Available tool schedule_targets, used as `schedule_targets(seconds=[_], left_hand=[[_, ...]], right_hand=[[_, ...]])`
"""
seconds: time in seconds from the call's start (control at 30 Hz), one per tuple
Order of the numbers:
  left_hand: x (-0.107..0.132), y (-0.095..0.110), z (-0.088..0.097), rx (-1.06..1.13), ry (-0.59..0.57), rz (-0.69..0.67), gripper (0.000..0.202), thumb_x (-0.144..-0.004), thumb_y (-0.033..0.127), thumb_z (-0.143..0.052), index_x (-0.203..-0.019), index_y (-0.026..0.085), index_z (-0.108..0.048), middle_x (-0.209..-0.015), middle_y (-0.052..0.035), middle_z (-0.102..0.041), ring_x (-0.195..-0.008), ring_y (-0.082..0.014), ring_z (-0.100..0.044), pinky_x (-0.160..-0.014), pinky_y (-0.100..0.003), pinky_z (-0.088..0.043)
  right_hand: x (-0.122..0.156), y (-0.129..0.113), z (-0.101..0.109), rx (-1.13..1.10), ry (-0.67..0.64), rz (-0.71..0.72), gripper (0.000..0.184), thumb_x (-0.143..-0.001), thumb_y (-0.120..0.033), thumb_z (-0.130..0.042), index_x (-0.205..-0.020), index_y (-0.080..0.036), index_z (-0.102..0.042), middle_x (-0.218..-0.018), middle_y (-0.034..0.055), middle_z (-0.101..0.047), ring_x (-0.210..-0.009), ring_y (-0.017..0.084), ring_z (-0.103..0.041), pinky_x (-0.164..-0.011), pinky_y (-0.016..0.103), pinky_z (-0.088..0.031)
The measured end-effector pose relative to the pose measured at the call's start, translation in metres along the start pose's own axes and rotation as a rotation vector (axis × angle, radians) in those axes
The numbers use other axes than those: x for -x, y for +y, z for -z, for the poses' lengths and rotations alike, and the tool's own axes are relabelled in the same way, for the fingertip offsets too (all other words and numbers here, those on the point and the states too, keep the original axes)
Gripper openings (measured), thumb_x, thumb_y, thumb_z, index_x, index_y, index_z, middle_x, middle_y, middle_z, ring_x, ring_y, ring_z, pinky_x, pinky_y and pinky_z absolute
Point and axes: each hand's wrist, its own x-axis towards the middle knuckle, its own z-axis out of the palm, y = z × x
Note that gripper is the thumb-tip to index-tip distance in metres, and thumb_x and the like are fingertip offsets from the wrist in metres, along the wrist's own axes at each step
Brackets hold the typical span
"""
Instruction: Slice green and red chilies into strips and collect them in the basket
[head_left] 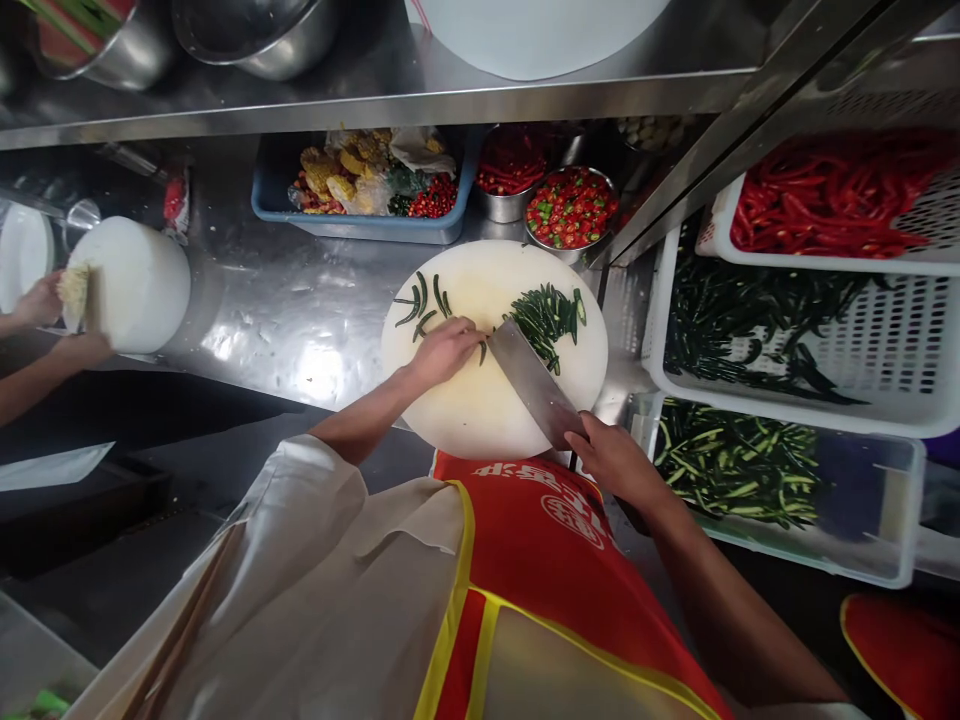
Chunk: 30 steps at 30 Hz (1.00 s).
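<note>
My right hand (611,455) grips the handle of a cleaver (534,385), its blade slanting across a round white cutting board (469,425). Near the blade's far end, the closed fingers of my left hand (446,352) pinch a green chili (482,353), mostly hidden by the fingertips. A few whole green chilies (421,292) lie apart on the board's left side, just beyond my left hand. To the right of the blade is a pile of cut green chilies (544,315).
A blue bin (360,228) and bowls of chopped red chilies (571,208) stand behind the board, under a steel shelf (375,108). White baskets of red chilies (832,200) and green chilies (720,310) are at right. At left, another person's hands (75,335) work by a thick white block (142,285).
</note>
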Motion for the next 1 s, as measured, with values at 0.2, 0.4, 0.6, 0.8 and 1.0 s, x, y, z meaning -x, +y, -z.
schedule_targets(seconds=[0.2, 0.4, 0.6, 0.8, 1.0], left_hand=[[0.024, 0.034, -0.038, 0.081, -0.095, -0.023, 0.025, -0.097, 0.023, -0.041, -0.106, 0.018, -0.063, -0.108, -0.0073, -0.062, -0.103, -0.019, -0.057, -0.09, -0.032, -0.051], [0.028, 0.025, -0.036, 0.242, -0.098, -0.074, 0.021, -0.094, 0.029, -0.051, -0.11, 0.02, -0.061, -0.114, -0.0075, -0.061, -0.112, -0.019, -0.055, -0.1, -0.034, -0.049], [0.027, 0.018, -0.034, 0.279, -0.114, -0.14, 0.025, -0.097, 0.036, -0.047, -0.105, 0.018, -0.063, -0.112, -0.0102, -0.059, -0.11, -0.0195, -0.055, -0.095, -0.033, -0.05], [0.021, 0.021, -0.034, 0.289, -0.132, -0.09, 0.028, -0.1, 0.036, -0.041, -0.1, 0.019, -0.063, -0.105, -0.0085, -0.059, -0.103, -0.0173, -0.057, -0.092, -0.031, -0.05], [0.022, 0.026, -0.04, 0.215, -0.12, -0.063, 0.027, -0.099, 0.038, -0.041, -0.1, 0.019, -0.061, -0.103, -0.0079, -0.06, -0.1, -0.0176, -0.058, -0.089, -0.032, -0.051]], right_hand=[[0.005, -0.006, 0.002, 0.027, 0.025, 0.008, 0.025, -0.098, -0.032, -0.035, -0.103, -0.017, -0.054, -0.076, 0.0072, -0.067, -0.074, 0.022, -0.063, -0.061, 0.029, -0.025], [0.012, -0.013, 0.005, 0.042, 0.013, 0.018, 0.023, -0.098, -0.031, -0.036, -0.1, -0.018, -0.054, -0.081, 0.0083, -0.069, -0.074, 0.021, -0.063, -0.061, 0.029, -0.023], [0.021, -0.012, 0.003, 0.042, 0.017, 0.031, 0.023, -0.098, -0.033, -0.035, -0.099, -0.019, -0.052, -0.08, 0.0082, -0.069, -0.074, 0.022, -0.064, -0.06, 0.029, -0.023], [0.028, -0.008, 0.0, 0.047, 0.018, 0.026, 0.023, -0.098, -0.033, -0.035, -0.102, -0.018, -0.052, -0.082, 0.0086, -0.069, -0.075, 0.022, -0.065, -0.06, 0.029, -0.025], [0.028, -0.008, -0.001, 0.041, 0.006, 0.03, 0.023, -0.098, -0.032, -0.035, -0.101, -0.019, -0.053, -0.081, 0.0082, -0.069, -0.076, 0.022, -0.064, -0.06, 0.028, -0.025]])
